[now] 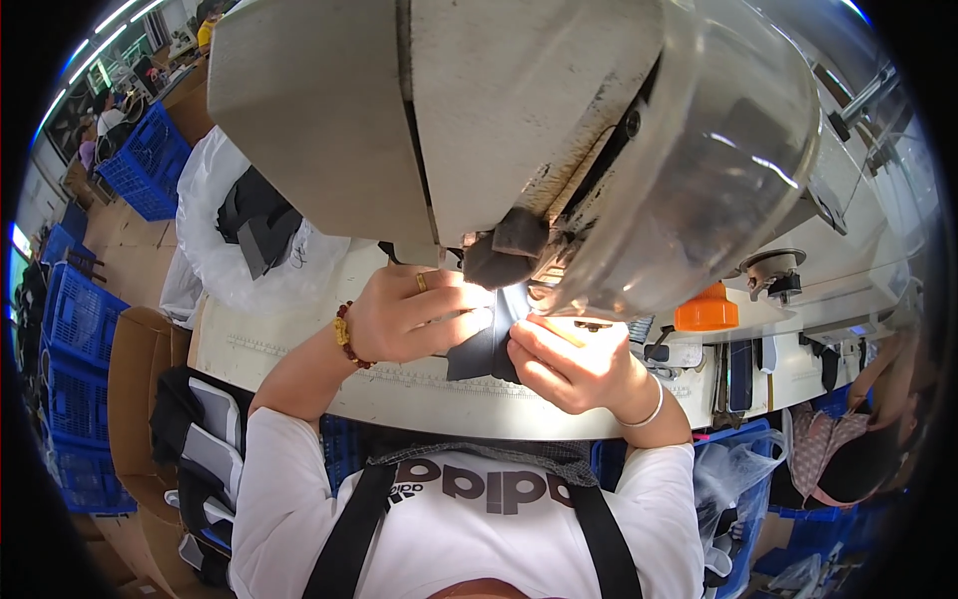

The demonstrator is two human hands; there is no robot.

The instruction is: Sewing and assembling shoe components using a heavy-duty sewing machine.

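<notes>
Clearly you were mid-seam: your left hand and right hand both pinched the dark grey fabric piece under the grey sewing machine head; next needs steady feeding.

Bright workshop light, heavy fisheye bending

You are looking through a lens curving edges toward a black rim; ceiling tubes are glowing upper left, glare is streaking the clear guard, and a small lamp is whitening your fingers.
</notes>
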